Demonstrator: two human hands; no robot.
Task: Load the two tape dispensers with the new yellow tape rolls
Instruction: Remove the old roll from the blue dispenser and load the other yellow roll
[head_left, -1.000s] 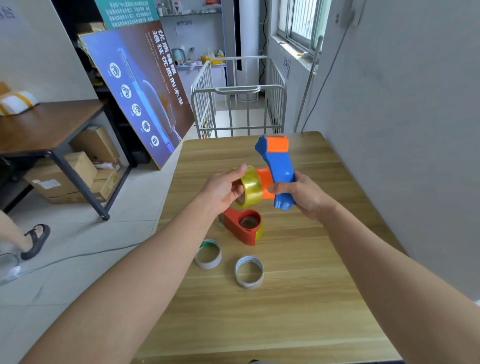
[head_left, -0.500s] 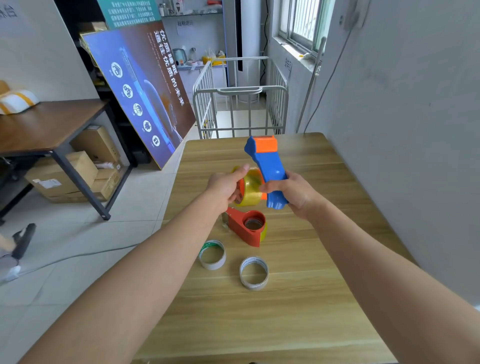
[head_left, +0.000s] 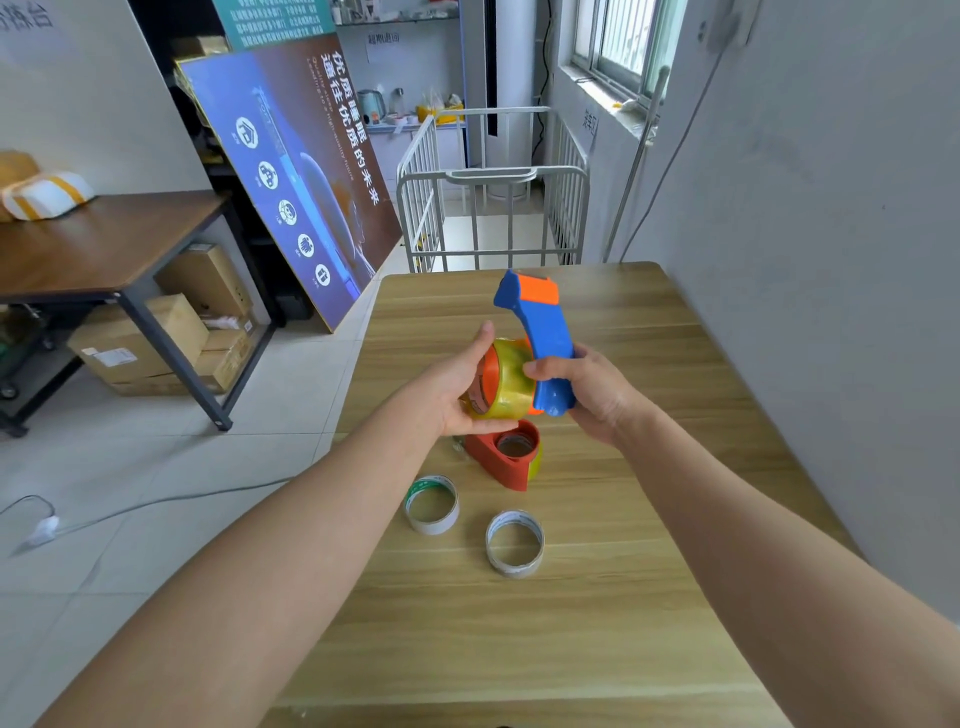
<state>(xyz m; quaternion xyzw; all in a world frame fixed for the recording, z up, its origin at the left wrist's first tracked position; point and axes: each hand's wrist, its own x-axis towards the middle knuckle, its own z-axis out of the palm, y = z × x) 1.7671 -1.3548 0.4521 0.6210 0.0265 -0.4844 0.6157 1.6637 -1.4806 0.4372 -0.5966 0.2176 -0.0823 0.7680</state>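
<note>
Since a second ago the yellow tape roll (head_left: 506, 382) has slid from beside the blue dispenser (head_left: 545, 353) onto its orange hub, and both hands have dropped slightly toward the counter (head_left: 597, 623). Now the left hand (head_left: 460, 392) cups the roll from the side and below, thumb up along its rim, palm pressing it toward the dispenser. The right hand (head_left: 587, 392) is wrapped around the blue handle, holding the tool upright above the counter, its orange cap at the top. Glossy, translucent yellow film covers the roll, and the orange wheel shows through its open centre. Directly beneath the hands lies the red dispenser (head_left: 506, 460) on its side, a thin yellow edge of tape visible at its right; it looks already loaded. Nearer the person stand two spent cardboard cores, well apart from each other: one with a green inner lining (head_left: 432, 503) and one plain white (head_left: 514, 543). Pale, smooth wood-grain planks make up the counter surface, bare in the near half and along the far end, with rounded far corners. Its right edge runs close to a grey wall, while the left edge opens onto tiled floor (head_left: 156, 493).
</note>
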